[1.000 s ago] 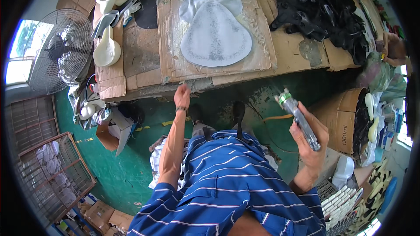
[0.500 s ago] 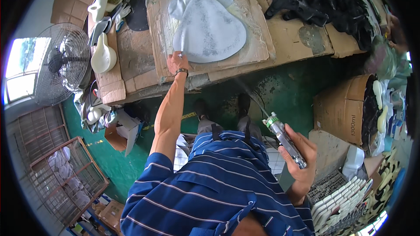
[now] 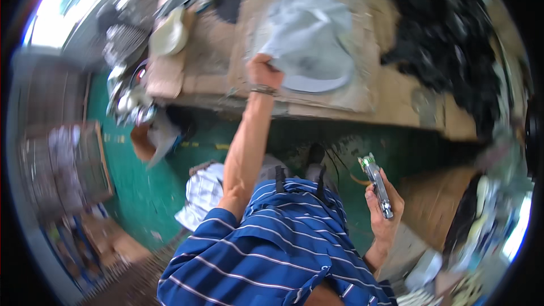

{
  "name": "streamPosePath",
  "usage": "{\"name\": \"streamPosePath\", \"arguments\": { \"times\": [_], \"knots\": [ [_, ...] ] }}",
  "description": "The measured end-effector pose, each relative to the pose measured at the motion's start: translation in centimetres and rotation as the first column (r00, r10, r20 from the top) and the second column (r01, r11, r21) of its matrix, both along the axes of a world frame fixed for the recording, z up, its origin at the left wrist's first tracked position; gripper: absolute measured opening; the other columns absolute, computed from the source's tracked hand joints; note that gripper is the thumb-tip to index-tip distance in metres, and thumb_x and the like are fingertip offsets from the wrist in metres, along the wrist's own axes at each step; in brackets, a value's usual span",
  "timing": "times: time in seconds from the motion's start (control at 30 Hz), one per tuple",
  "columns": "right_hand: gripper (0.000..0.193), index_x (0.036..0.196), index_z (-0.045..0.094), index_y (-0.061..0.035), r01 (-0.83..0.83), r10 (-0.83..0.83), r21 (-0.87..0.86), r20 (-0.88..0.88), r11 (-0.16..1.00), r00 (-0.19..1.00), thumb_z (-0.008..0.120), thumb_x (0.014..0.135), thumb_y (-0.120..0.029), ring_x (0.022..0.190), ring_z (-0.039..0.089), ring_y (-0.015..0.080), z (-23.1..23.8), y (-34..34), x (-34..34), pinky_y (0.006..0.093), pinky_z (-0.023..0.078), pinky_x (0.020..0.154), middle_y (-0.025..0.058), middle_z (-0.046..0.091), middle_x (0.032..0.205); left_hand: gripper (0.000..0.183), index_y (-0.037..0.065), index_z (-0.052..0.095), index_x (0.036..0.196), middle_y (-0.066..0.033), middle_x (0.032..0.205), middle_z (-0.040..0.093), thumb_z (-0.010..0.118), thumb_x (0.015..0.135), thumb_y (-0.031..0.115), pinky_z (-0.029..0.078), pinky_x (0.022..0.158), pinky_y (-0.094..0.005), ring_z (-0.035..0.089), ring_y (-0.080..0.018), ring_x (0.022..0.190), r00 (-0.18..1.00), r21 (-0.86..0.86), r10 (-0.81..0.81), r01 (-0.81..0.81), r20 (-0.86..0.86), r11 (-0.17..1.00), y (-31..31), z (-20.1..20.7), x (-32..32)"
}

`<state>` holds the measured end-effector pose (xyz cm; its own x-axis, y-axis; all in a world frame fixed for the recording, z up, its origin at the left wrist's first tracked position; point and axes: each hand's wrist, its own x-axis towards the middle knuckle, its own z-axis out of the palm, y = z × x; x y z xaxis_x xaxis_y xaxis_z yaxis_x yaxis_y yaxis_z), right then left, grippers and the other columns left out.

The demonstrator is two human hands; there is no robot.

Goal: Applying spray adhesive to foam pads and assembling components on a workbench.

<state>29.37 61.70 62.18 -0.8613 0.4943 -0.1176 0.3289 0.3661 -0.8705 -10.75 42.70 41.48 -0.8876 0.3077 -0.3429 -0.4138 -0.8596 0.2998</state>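
Note:
My left hand [image 3: 265, 72] is closed at the near left edge of a pale grey-white fabric piece [image 3: 309, 39]. The cloth is bunched and partly raised, with a rounded near edge lying on a flat cardboard sheet [image 3: 362, 88]. My right hand [image 3: 386, 207] is wrapped around a silver metal spray gun [image 3: 378, 187] with a green front end. It is held low at my right side, away from the table, its tip tilted up. Motion blurs the fabric and the left fingers.
A cardboard-covered table [image 3: 207, 82] spans the far side. Black pieces [image 3: 447, 45] are heaped at its right, and a cream scoop-shaped part [image 3: 170, 33] sits at its left. A fan [image 3: 126, 39] stands left; a carton [image 3: 439, 204] stands right.
My left hand has pulled up the fabric's near left part, which lay flat before and is now creased and lifted. The spray gun is still in my right hand. The whole view has shifted.

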Motion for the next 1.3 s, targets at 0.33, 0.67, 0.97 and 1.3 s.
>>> {"name": "streamPosePath", "arguments": {
  "times": [0.33, 0.67, 0.97, 1.3],
  "knots": [
    [0.049, 0.145, 0.064, 0.0036, -0.693, 0.693, -0.100, 0.240, 0.714, 0.680, 0.071, 0.097, 0.000, 0.079, 0.061, 0.0134, -6.5, -0.4, -7.9, 0.0289, 0.051, 0.072, 0.0088, 0.069, 0.093, 0.057, -0.003, 0.067, 0.127, -0.0153, 0.124, 0.074, 0.055, 0.072, 0.008, 0.052, 0.112, -0.0537, 0.069, -0.0373, 0.119, 0.752, 0.213, 0.652, -0.656, 0.102, 0.724, -16.9, 5.8, 22.8],
    [0.051, 0.146, 0.065, -0.0004, -0.974, 0.901, -0.087, 0.405, 0.209, 0.157, 0.071, 0.096, -0.006, 0.079, 0.058, 0.0132, -11.2, -13.1, -15.5, 0.0303, 0.049, 0.073, 0.0060, 0.063, 0.088, 0.068, -0.003, 0.066, 0.131, -0.0143, 0.131, 0.071, 0.057, 0.065, 0.008, 0.050, 0.116, -0.0530, 0.066, -0.0379, 0.126, -0.207, -0.135, 0.978, -0.969, 0.006, -0.205, -34.7, -6.6, 52.7],
    [0.057, 0.151, 0.061, -0.0024, -0.982, 0.776, -0.133, 0.602, -0.133, -0.187, 0.072, 0.096, -0.007, 0.131, 0.064, 0.0209, -12.0, -24.8, -14.2, 0.0349, 0.045, 0.113, 0.0150, 0.072, 0.141, 0.069, -0.007, 0.060, 0.136, -0.0175, 0.141, 0.065, 0.061, 0.070, 0.011, 0.042, 0.123, -0.0573, 0.062, -0.0415, 0.131, -0.785, -0.339, 0.589, -0.616, 0.191, -0.711, -32.7, -20.2, 81.3],
    [0.057, 0.151, 0.063, -0.0043, -0.997, 0.824, -0.035, 0.562, -0.062, -0.071, 0.071, 0.094, -0.009, 0.102, 0.064, 0.0137, -11.5, -22.7, -12.6, 0.0298, 0.050, 0.095, 0.0066, 0.074, 0.114, 0.086, -0.009, 0.059, 0.138, -0.0229, 0.124, 0.074, 0.081, 0.087, 0.057, 0.054, 0.106, -0.0433, 0.070, -0.0361, 0.121, -0.169, -0.893, 0.904, 0.163, 0.394, 0.420, -22.0, -38.6, 74.4]
  ]
}}
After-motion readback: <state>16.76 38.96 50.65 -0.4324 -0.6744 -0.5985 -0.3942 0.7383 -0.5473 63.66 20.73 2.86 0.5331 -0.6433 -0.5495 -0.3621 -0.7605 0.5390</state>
